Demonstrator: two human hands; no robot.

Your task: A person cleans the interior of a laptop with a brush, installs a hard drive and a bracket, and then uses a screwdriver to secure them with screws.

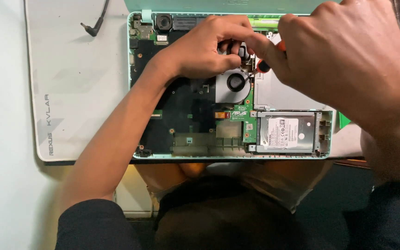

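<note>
the opened laptop [186, 115] lies bottom-up, its cover off, on a pale grey mat [75, 83] that covers much of the white surface [1, 139], and it is the landmark for all else here. the mat reaches out well past the laptop's left edge. inside the mint-green shell, a dark mainboard [181, 106] fills the left and middle part. a silver hard drive [287, 132] sits in the lower right corner of the laptop, in its own bay, and just left of it stands a narrow green circuit board [248, 122]. above the drive lies a flat grey metal plate [278, 95]. a round cooling fan [234, 84] sits near the middle of the laptop, toward its upper edge.

the right hand [348, 55] comes in over the laptop's upper right part, its fingers closed together around a small screwdriver [267, 58] with an orange and black handle; the tip points down and left at a spot just beside the fan's upper right rim. the left hand [204, 48] rests on the laptop's upper middle, just above the fan, fingers curled in and pinched on something small and dark that i cannot make out. the two hands nearly touch above the fan.

beyond the laptop's upper left corner, a black power plug [89, 28] with its cable lies on the mat, well apart from the shell.
</note>
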